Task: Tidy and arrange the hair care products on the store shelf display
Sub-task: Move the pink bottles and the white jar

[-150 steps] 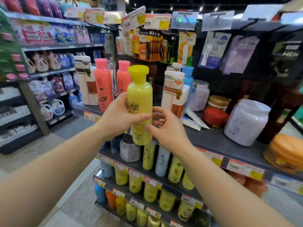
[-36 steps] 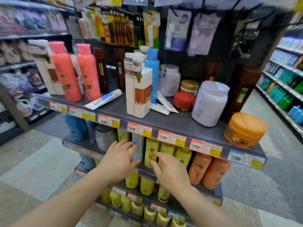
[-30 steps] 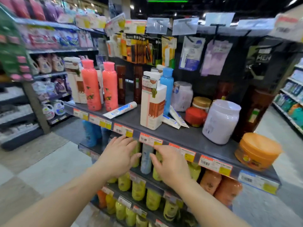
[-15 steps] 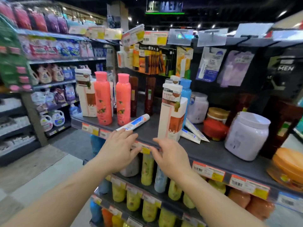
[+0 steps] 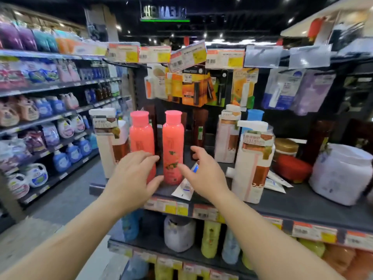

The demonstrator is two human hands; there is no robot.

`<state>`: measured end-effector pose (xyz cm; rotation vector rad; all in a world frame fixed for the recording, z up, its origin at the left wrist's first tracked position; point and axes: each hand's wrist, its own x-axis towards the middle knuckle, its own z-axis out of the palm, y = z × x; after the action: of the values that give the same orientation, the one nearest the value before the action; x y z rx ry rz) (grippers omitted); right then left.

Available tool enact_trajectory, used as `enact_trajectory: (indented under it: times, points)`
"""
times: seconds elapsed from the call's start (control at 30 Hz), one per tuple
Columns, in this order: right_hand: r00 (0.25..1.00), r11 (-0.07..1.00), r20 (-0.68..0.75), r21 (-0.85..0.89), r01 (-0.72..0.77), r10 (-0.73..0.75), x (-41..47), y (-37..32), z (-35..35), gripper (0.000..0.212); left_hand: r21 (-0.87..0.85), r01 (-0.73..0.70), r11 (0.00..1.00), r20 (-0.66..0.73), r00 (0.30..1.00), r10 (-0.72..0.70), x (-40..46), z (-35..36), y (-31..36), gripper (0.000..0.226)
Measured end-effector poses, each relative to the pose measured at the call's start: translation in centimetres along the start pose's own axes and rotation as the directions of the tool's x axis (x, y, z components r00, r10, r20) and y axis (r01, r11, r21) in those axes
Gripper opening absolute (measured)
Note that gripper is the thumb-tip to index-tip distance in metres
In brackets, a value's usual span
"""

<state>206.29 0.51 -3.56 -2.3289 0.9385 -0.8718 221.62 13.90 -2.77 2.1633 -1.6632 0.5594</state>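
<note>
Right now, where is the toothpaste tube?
The toothpaste tube lies flat at the top shelf's front edge, just right of the right-hand pink bottle, partly behind the right hand.

Two pink bottles point(image 5: 173, 146) upright (capped), side by side on shelf point(image 5: 302, 201).

Two bare forearms in frame, no sleeves visible up to the frame edge. Left hand point(image 5: 132, 176) and right hand point(image 5: 204, 174): no gloves, no rings, no watch or wristband. Nails short, unpainted as far as the blur allows.
</note>
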Motion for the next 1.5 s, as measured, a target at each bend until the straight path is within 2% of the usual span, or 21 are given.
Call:
enact_trajectory:
  times: [0.13, 0.37, 0.47, 0.6, 0.77, 0.97, 1.1, 1.2, 1.3, 1.4, 1.43, 1.5]
  points:
    - [1.000, 0.999, -0.014, 0.034, -0.011, 0.011, 3.1, -2.1, 0.1, 0.083, -0.013, 0.068, 0.998, -0.031, 0.997, -0.068, -0.5, -0.7, -2.9, 0.057]
    - [0.998, 0.991, -0.001, 0.119, -0.056, 0.057, 6.1, -3.2, 1.4, 0.077, 0.052, 0.129, 0.990, -0.015, 0.992, -0.129, -2.8, -1.1, -4.3, 0.052]
    - [0.998, 0.988, -0.024, 0.145, -0.056, 0.060, 6.7, -2.9, 1.5, 0.067, 0.063, 0.157, 0.986, -0.038, 0.987, -0.155, -3.3, -1.5, -4.1, 0.053]
    - [0.997, 0.965, -0.073, 0.261, 0.021, -0.001, 5.2, -3.2, 0.1, 0.059, 0.081, 0.167, 0.983, -0.039, 0.986, -0.165, -4.1, -1.6, -3.5, 0.056]
    - [0.984, 0.921, -0.130, 0.355, 0.162, -0.123, 1.8, -6.0, -3.9, 0.061, 0.066, 0.166, 0.984, -0.036, 0.986, -0.164, -4.6, -1.9, -3.3, 0.059]
    - [0.985, 0.936, 0.056, 0.326, 0.134, -0.161, -4.2, -6.9, -3.6, 0.057, 0.004, 0.121, 0.993, -0.012, 0.993, -0.121, -5.8, -1.0, -4.0, 0.056]
    - [0.980, 0.955, 0.185, 0.295, 0.021, -0.079, -7.4, -5.9, 0.5, 0.058, -0.070, 0.049, 0.996, 0.093, 0.995, -0.042, -7.6, 0.4, -5.4, 0.058]
    - [0.971, 0.956, 0.239, 0.283, -0.076, 0.006, -8.8, -5.4, 4.2, 0.058, -0.217, 0.029, 0.976, 0.196, 0.980, 0.015, -8.6, 1.0, -7.3, 0.063]
    - [0.968, 0.955, 0.241, 0.266, -0.131, 0.066, -9.4, -5.5, 7.7, 0.061, -0.454, 0.122, 0.883, 0.381, 0.922, 0.069, -8.5, 1.2, -9.8, 0.079]
    - [0.967, 0.958, 0.233, 0.239, -0.156, 0.100, -9.6, -6.3, 10.9, 0.064, -0.698, 0.301, 0.650, 0.490, 0.862, 0.128, -8.2, 2.2, -11.4, 0.093]
    - [0.968, 0.955, 0.225, 0.244, -0.168, 0.113, -9.7, -6.6, 12.0, 0.064, -0.746, 0.341, 0.572, 0.505, 0.850, 0.152, -8.3, 2.6, -11.6, 0.090]
    - [0.966, 0.947, 0.212, 0.255, -0.198, 0.145, -10.0, -7.1, 13.7, 0.064, -0.788, 0.348, 0.507, 0.495, 0.849, 0.186, -8.5, 3.3, -11.7, 0.078]
